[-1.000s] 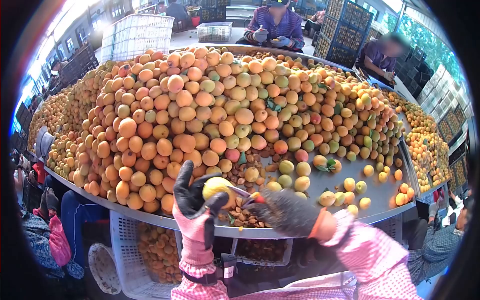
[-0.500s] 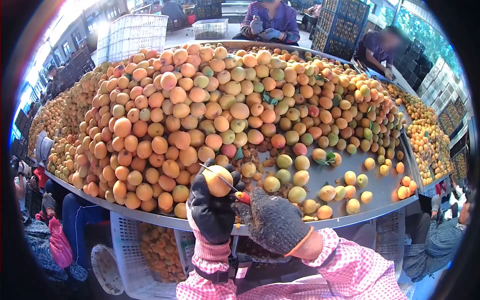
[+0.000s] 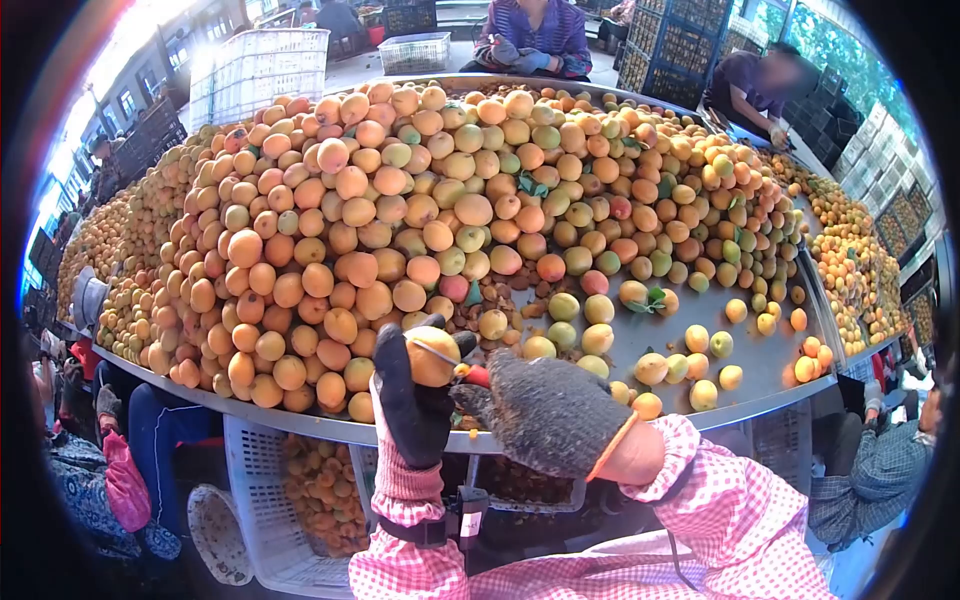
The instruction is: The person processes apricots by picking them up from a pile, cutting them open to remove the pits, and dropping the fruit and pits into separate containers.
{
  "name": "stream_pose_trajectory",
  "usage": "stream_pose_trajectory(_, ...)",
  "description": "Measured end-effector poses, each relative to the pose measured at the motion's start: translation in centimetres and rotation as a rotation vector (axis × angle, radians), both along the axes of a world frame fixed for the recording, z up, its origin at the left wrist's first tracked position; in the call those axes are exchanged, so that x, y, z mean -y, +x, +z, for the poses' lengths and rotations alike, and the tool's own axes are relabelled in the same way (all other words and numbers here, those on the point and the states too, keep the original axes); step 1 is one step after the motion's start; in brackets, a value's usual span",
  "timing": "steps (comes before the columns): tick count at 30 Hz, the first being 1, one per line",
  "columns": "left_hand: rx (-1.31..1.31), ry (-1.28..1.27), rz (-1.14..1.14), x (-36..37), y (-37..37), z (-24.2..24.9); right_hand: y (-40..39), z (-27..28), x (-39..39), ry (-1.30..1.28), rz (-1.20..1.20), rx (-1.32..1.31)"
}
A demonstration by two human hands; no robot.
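Observation:
My left hand [image 3: 412, 405], in a black glove, is closed round an orange apricot [image 3: 434, 362] just over the near edge of the metal table. My right hand [image 3: 550, 412], in a worn dark grey knit glove, grips a small knife [image 3: 477, 375] by its red handle. The thin blade lies across the upper side of the apricot, pointing up and left. Behind both hands rises a large heap of apricots [image 3: 360, 210], mostly orange with some greenish ones. Loose apricots [image 3: 651, 369] lie on the bare metal to the right of my hands.
Below the table edge [image 3: 300, 428], a white plastic crate [image 3: 262, 500] holds apricot pieces [image 3: 325, 490], with a round white bucket [image 3: 217, 535] beside it. A person in purple [image 3: 540, 40] sits across the heap. Other people work at both sides, and stacked crates [image 3: 668, 50] stand behind.
My left hand has turned the apricot and shifted slightly left. The knife has moved with it, its blade now lying flatter across the fruit. My right hand has moved slightly too.

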State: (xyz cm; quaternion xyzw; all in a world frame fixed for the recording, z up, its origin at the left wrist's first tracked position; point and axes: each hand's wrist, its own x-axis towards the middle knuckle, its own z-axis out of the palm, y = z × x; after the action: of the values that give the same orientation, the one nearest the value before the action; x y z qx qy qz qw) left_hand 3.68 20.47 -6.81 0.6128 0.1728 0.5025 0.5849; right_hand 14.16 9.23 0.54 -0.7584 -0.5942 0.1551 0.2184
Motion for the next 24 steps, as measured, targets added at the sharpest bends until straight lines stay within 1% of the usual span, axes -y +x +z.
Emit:
stream_pose_trajectory(1,0.120,-0.507,-0.268,0.2,0.0,2.0,-0.2,0.7,-0.3,-0.013,0.078,0.054)
stream_pose_trajectory(2,0.122,-0.509,-0.267,0.6,0.4,2.0,-0.7,1.8,-0.3,-0.133,-0.042,-0.008)
stream_pose_trajectory(3,0.130,-0.410,-0.088,1.4,1.2,1.9,-1.2,0.9,-0.7,-0.134,-0.038,-0.007)
stream_pose_trajectory(4,0.135,-0.310,0.089,1.7,1.6,1.8,-2.0,-1.1,-0.9,-0.023,-0.104,0.003)
stream_pose_trajectory(5,0.138,-0.309,0.091,1.5,1.7,1.7,-2.6,-3.2,-1.1,0.091,-0.170,0.015)
stream_pose_trajectory(6,0.130,-0.635,0.087,1.2,1.8,1.6,-2.9,-5.8,-1.4,0.196,-0.159,0.004)
stream_pose_trajectory(7,0.122,-0.961,0.082,0.9,2.0,1.6,-2.9,-5.7,-1.4,0.201,-0.154,0.008)
stream_pose_trajectory(8,0.123,-0.955,0.086,0.9,2.0,1.9,-2.9,-5.8,-1.5,0.221,-0.174,-0.035)
stream_pose_trajectory(9,0.147,-0.895,0.020,1.0,1.7,2.4,-3.1,-5.8,-1.3,0.237,-0.205,-0.084)
stream_pose_trajectory(10,0.166,-0.841,-0.053,1.3,1.6,2.7,-2.4,-4.7,-1.1,0.177,-0.191,-0.150)
stream_pose_trajectory(11,0.159,-0.844,-0.066,1.0,1.5,2.1,-1.0,-4.2,-0.8,0.176,-0.206,-0.150)
stream_pose_trajectory(13,-0.324,-0.184,0.115,-0.2,1.0,0.2,1.5,-3.1,-0.2,0.121,0.129,-0.036)
stream_pose_trajectory(14,-0.270,-0.350,0.063,-0.1,1.5,-0.1,2.3,-2.9,-0.6,-0.062,0.143,-0.039)
stream_pose_trajectory(15,-0.266,-0.350,0.062,0.0,1.7,-0.6,2.1,-2.7,-0.5,-0.063,0.143,-0.035)
stream_pose_trajectory(17,-0.263,-0.071,0.121,0.0,1.9,-1.3,1.7,-2.4,-0.2,0.028,0.140,0.008)
stream_pose_trajectory(18,-0.276,-0.109,0.078,0.0,1.8,-0.8,1.8,-3.7,0.5,0.115,0.145,0.099)
stream_pose_trajectory(19,-0.279,-0.100,0.078,0.0,1.7,0.3,1.8,-2.5,1.6,0.124,0.143,0.096)
stream_pose_trajectory(21,0.011,-0.734,0.063,-0.3,1.5,2.0,2.4,-0.1,5.2,0.067,0.063,0.122)
stream_pose_trajectory(22,0.179,-0.767,-0.115,-0.9,0.9,1.6,3.6,-0.9,6.8,0.029,-0.059,0.146)
stream_pose_trajectory(23,0.191,-0.731,-0.030,-0.2,1.6,1.2,4.7,-1.8,8.0,-0.013,-0.178,0.170)
stream_pose_trajectory(24,0.159,-0.800,-0.217,-0.1,1.9,1.3,5.6,-1.8,8.1,-0.144,-0.302,0.318)
